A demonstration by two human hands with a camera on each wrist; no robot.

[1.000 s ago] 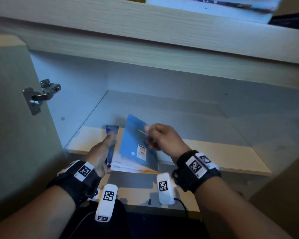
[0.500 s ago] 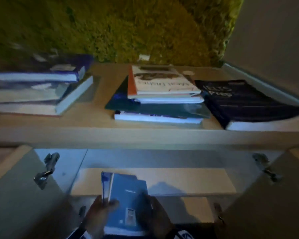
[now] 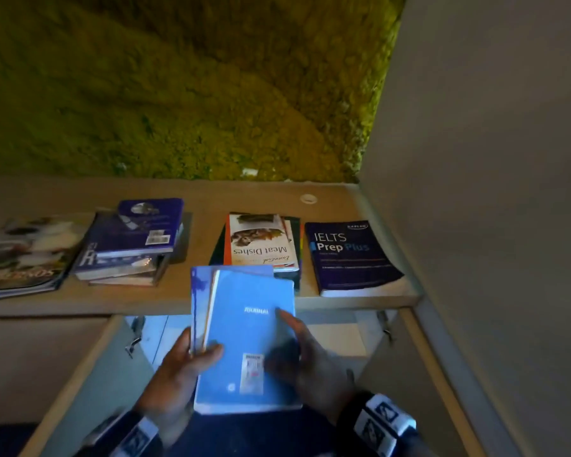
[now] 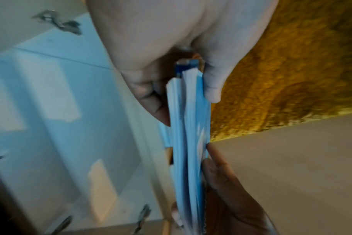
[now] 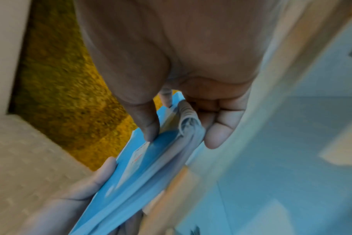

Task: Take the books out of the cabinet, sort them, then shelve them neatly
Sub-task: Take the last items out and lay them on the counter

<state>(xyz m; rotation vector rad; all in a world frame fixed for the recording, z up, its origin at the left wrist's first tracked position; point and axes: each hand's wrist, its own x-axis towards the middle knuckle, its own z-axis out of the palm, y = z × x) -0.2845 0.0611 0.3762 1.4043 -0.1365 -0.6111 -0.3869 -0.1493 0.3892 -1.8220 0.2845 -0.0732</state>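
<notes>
Several thin blue books (image 3: pixel 244 338), a light-blue one marked JOURNAL on top, are held together in the air in front of the cabinet top (image 3: pixel 211 196), above the open cabinet (image 3: pixel 155 334). The left hand (image 3: pixel 182 374) clasps their left edge, thumb across the cover and fingers behind; the right hand (image 3: pixel 314 361) pinches the right edge, thumb on the cover. On the cabinet top lie a magazine (image 3: pixel 23 252) at far left, a purple stack (image 3: pixel 132 242), a stack topped by Meat Dishes (image 3: pixel 261 242), and a dark IELTS Prep Plus book (image 3: pixel 350 255) at right, beside the wall (image 3: pixel 491 159)
</notes>
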